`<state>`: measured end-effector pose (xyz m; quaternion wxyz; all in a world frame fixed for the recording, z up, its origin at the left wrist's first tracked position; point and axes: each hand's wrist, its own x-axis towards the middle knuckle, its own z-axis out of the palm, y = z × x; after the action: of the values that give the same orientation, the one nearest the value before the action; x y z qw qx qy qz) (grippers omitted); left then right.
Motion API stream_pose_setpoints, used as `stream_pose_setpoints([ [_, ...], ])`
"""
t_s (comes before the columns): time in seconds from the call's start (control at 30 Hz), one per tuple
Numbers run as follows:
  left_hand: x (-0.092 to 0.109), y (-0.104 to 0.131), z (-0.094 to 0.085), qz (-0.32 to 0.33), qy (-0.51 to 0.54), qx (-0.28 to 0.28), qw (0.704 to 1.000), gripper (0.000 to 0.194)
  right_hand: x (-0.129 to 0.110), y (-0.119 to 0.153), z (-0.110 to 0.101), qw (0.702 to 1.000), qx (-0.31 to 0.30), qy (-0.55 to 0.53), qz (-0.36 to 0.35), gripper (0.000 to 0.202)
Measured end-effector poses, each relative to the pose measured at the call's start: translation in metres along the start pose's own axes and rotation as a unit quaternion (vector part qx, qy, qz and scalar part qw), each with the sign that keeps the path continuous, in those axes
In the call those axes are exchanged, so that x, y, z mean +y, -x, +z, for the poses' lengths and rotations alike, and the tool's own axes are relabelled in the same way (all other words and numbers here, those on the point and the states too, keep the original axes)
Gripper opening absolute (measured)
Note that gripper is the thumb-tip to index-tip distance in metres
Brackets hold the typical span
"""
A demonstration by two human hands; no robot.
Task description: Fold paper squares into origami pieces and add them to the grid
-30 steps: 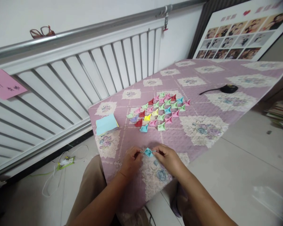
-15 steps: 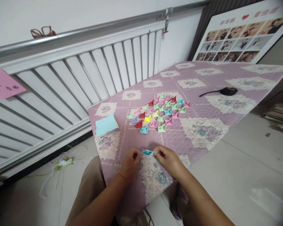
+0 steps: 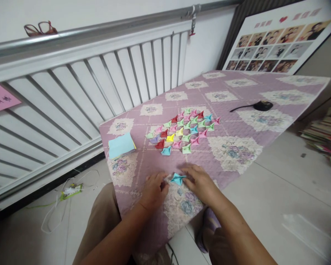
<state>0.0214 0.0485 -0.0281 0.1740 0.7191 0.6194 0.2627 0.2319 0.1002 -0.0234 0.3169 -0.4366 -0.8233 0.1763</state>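
A blue folded paper boat (image 3: 178, 179) rests on the near end of the cloth-covered table, its pointed ends to left and right. My left hand (image 3: 155, 189) lies on the cloth just left of it, fingers apart and holding nothing. On the other side, my right hand (image 3: 200, 182) has its fingers spread, with the thumb close to the boat's right tip; whether they touch I cannot tell. Beyond both hands sits a cluster of several small paper boats in mixed colours, among them a yellow boat (image 3: 170, 138) and a green boat (image 3: 187, 148).
A stack of coloured paper (image 3: 121, 146), blue on top, lies at the table's left edge. Farther right is a black mouse-like object (image 3: 263, 105) with a tail. A white radiator (image 3: 99, 84) runs along the left. A power strip (image 3: 71, 192) and cables lie on the floor.
Both hands have let go of the blue paper boat and moved slightly apart. The boat now stands on the cloth, its shape more opened out. The view has shifted slightly.
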Motion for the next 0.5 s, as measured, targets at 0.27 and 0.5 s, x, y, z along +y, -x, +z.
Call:
stream_pose_setpoints([
  [0.27,0.002,-0.001,0.0,-0.001,-0.014,-0.007,1.0,0.032,-0.025,-0.003,0.004,0.996,-0.033,0.079,0.0,0.012],
  [0.5,0.004,-0.002,-0.002,-0.003,-0.017,-0.017,1.0,0.03,-0.04,-0.011,0.002,0.981,-0.101,0.162,0.027,0.013],
])
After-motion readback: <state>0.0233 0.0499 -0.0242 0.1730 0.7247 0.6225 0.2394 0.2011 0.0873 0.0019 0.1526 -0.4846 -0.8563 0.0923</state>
